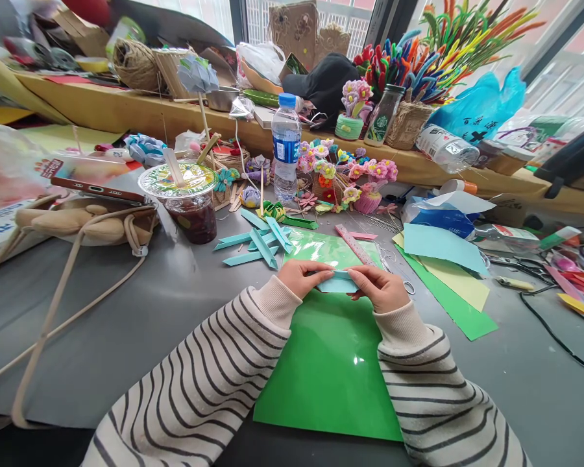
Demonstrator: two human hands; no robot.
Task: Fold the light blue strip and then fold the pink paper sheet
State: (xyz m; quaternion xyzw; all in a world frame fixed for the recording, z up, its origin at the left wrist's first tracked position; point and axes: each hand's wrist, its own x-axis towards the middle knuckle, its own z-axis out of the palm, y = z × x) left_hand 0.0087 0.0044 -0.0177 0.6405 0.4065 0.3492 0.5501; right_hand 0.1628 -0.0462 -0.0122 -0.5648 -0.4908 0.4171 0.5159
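Pinching a light-blue paper strip [339, 281] w/ both hands: your left hand [299, 277] grips its left end, fingers pressed together over the top edge; your right hand [380, 288] holds the right end, fingers curled tight on it. Strip sits between your fingertips, just above the green sheet [331, 370] under your wrists. Beyond your fingers lie folded blue strips [257, 243] and a pink ruler [354, 245]. Further out from your left fingers, an iced drink cup [187, 201]; straight ahead, 1 water bottle [286, 149]. Right of your right fingers: stacked paper sheets [448, 272].
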